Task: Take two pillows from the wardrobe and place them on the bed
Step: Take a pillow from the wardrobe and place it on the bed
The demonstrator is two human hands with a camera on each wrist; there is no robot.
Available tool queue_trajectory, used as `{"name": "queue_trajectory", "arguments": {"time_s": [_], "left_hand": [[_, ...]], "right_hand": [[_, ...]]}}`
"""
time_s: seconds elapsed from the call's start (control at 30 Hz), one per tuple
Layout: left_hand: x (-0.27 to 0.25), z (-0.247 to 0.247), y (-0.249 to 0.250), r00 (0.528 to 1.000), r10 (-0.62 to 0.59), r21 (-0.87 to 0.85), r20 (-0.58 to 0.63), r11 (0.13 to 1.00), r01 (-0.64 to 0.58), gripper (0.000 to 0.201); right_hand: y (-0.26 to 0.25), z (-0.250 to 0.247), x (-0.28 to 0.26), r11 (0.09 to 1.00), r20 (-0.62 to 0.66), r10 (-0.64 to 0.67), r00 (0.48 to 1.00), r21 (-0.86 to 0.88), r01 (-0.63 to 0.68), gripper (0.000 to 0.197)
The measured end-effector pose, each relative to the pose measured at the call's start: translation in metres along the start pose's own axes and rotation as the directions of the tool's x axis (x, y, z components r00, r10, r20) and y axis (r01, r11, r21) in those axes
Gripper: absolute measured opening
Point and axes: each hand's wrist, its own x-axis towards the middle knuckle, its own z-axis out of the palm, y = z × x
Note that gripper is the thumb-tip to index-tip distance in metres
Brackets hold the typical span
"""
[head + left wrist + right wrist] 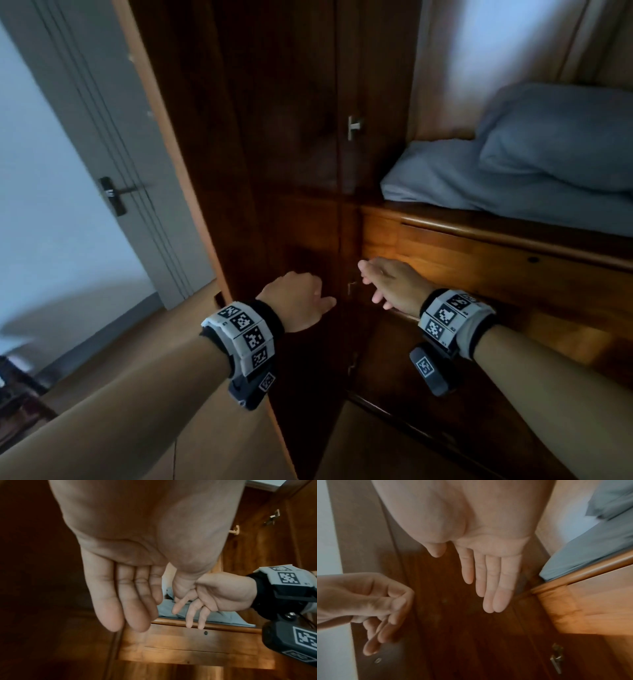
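The dark wooden wardrobe (pixel 298 137) stands straight ahead with its doors closed, so its inside is hidden. A metal handle (pixel 354 127) sits on the upper door and a small one (pixel 351 287) lower down. My left hand (pixel 305 298) and right hand (pixel 380 281) are held out in front of the lower doors, on either side of the small handle. Both are empty, with relaxed fingers (pixel 109 601) (pixel 488 588). To the right is the wooden bed (pixel 479 260), where a blue-grey pillow (pixel 561 137) lies on a matching sheet (pixel 445 178).
A grey room door (pixel 85 137) with a black lever handle (pixel 113 195) is at the left. Wooden floor (pixel 102 359) runs below it. A dark object (pixel 17 394) shows at the lower left edge. The bed's side panel meets the wardrobe on the right.
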Motion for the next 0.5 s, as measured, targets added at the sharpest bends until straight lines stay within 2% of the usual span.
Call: {"name": "queue_trajectory", "arguments": {"time_s": [0.1,0.2,0.37,0.5], "left_hand": [[0.051,0.011,0.055,0.996,0.093,-0.028,0.011,0.995,-0.093,0.033],[0.109,0.02,0.119,0.983,0.18,-0.056,0.024,0.982,-0.179,0.031],[0.208,0.019,0.226,0.926,0.376,-0.018,-0.021,0.926,-0.377,0.033],[0.292,0.018,0.296,0.879,0.471,-0.018,-0.08,0.881,-0.474,0.033]], "right_hand": [[0.041,-0.046,-0.013,0.996,-0.103,0.075,0.992,-0.038,-0.08,0.063],[0.085,-0.096,-0.027,0.979,-0.224,0.173,0.959,-0.066,-0.192,0.066],[0.155,-0.184,-0.048,0.93,-0.408,0.298,0.863,-0.081,-0.359,0.059],[0.204,-0.251,-0.033,0.873,-0.527,0.363,0.769,-0.098,-0.479,0.052]]}}
